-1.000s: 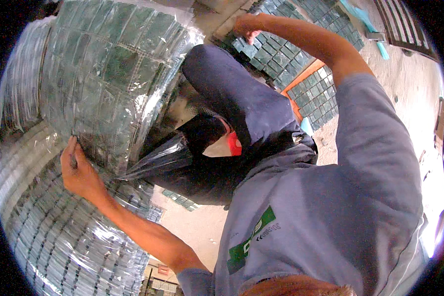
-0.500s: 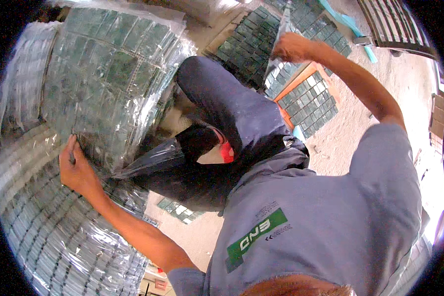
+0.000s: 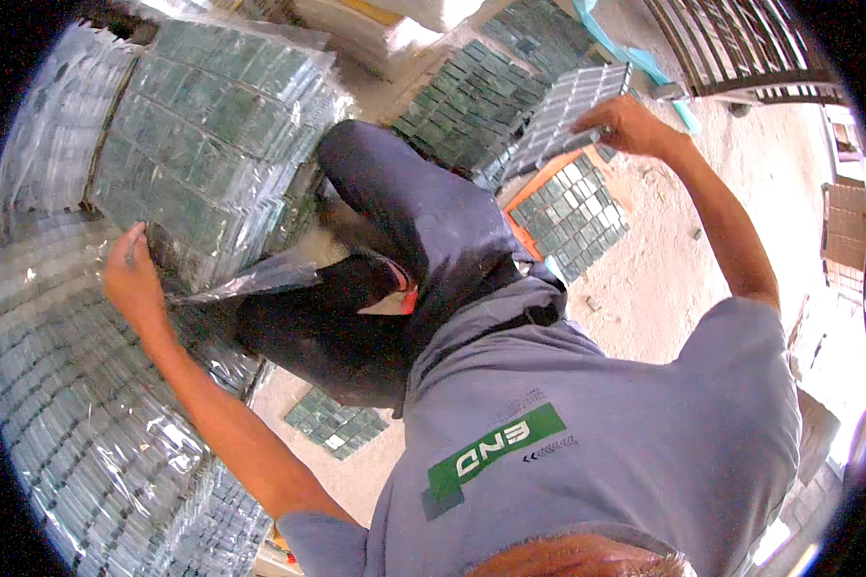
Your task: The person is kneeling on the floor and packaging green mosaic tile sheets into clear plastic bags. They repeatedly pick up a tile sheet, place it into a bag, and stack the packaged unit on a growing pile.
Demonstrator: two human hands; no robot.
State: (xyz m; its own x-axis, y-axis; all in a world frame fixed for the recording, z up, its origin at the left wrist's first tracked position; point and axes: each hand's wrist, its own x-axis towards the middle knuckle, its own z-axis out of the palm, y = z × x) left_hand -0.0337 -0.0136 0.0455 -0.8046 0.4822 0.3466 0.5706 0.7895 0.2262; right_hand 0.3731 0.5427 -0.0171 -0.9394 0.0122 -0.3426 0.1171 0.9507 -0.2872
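My right hand [image 3: 627, 127] grips the edge of a mosaic tile sheet [image 3: 566, 108], which is tilted above an orange frame [image 3: 522, 229]. More small green tiles [image 3: 573, 212] lie within and beside that frame. Thumb and fingers of my left hand [image 3: 137, 279] are pinched together at the lower corner of a tall stack of green tile sheets [image 3: 212, 106] in clear plastic. What they hold, if anything, is hard to make out. Loose plastic film [image 3: 260, 277] stretches from the stack toward my leg.
Plastic-wrapped tile stacks [image 3: 77, 385] fill the left side. Dark tile sheets [image 3: 467, 106] lie on the floor ahead, and another tile sheet [image 3: 335, 421] is beside my leg. A slatted rack [image 3: 746, 48] and a light blue strap [image 3: 635, 62] are at the far right.
My right hand has moved nearer with the tile sheet, which has turned from nearly edge-on to show its broad face. My left hand stays at the stack's corner, still pinched.
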